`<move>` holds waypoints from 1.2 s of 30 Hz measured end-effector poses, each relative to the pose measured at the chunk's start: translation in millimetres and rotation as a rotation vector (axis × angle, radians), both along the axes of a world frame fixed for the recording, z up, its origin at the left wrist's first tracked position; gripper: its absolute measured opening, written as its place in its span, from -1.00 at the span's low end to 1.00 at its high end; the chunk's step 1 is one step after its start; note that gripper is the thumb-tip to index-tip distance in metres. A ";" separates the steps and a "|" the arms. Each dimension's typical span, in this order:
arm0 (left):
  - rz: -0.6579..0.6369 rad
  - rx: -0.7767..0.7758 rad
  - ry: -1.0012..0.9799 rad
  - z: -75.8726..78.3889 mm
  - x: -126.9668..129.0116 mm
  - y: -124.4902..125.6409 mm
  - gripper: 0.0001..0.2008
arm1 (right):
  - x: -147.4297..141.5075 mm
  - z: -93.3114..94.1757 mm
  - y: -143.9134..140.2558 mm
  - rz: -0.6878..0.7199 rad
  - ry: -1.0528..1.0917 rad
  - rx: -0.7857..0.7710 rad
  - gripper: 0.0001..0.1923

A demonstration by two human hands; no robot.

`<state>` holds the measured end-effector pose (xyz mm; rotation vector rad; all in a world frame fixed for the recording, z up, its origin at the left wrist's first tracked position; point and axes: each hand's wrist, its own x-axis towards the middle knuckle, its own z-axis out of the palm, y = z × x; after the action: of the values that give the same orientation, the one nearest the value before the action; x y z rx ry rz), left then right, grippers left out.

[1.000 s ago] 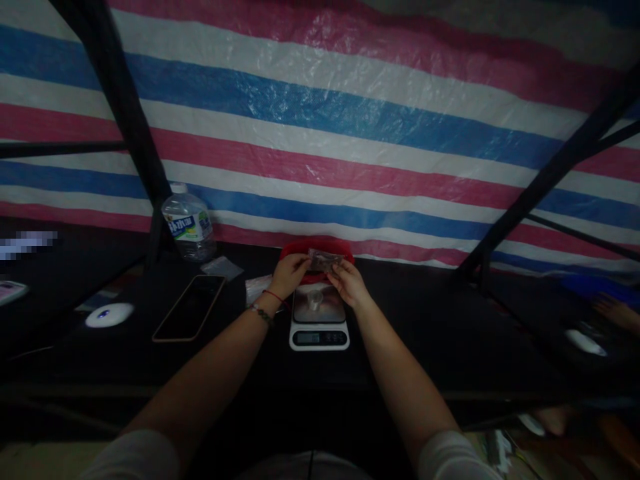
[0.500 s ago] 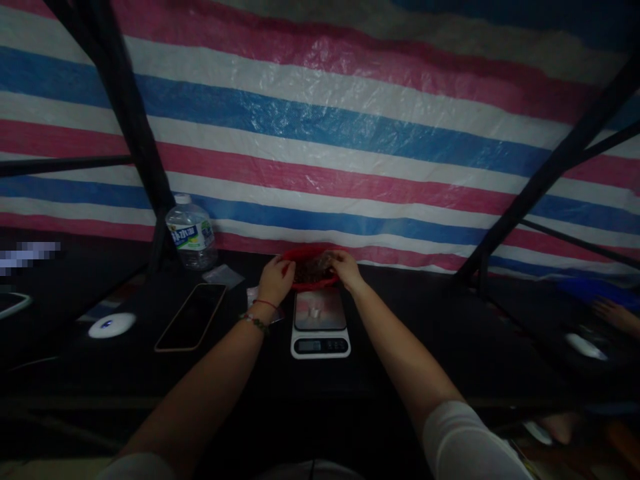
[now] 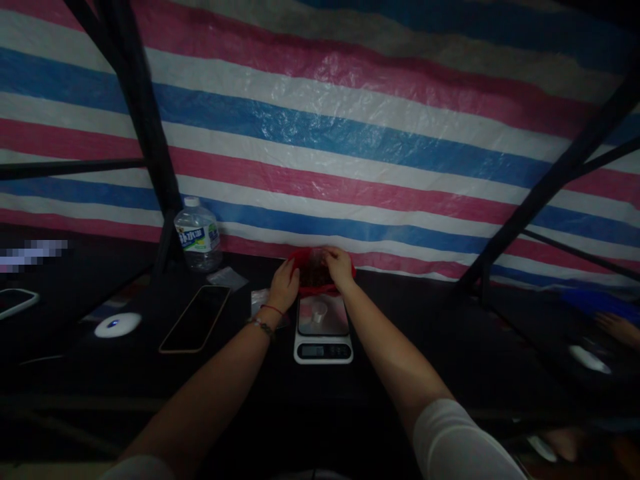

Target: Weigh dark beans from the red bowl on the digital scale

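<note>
Mid-frame, both hands, left (image 3: 284, 285) and right (image 3: 339, 267), grip a clear bag (image 3: 314, 270) of dark bits over a red bowl (image 3: 300, 257).

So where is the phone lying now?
The phone lies on the dark table, left of the kitchen scale, between it and the white puck.

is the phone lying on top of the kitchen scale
No, the phone lies flat on the dark table, left of the scale, apart from it.
</note>
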<state>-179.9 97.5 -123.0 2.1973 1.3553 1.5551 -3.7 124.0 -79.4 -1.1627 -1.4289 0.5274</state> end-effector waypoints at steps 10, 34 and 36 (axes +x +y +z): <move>-0.003 -0.018 0.032 -4.2 2.2 3.4 -0.55 | -4.2 10.0 -12.3 -0.080 -0.262 0.172 -0.74; -0.082 -0.007 -0.311 19.3 18.0 -25.4 -0.70 | 13.4 -20.0 -72.2 0.157 0.817 -0.160 -0.72; -0.124 -0.094 -0.389 20.1 20.5 -25.1 -0.68 | 17.0 -23.9 -75.8 0.116 0.695 -0.167 -0.73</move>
<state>-159.5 72.4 -102.9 1.7663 1.1257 1.7174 13.3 48.1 -103.3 -0.8935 -0.8600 1.0319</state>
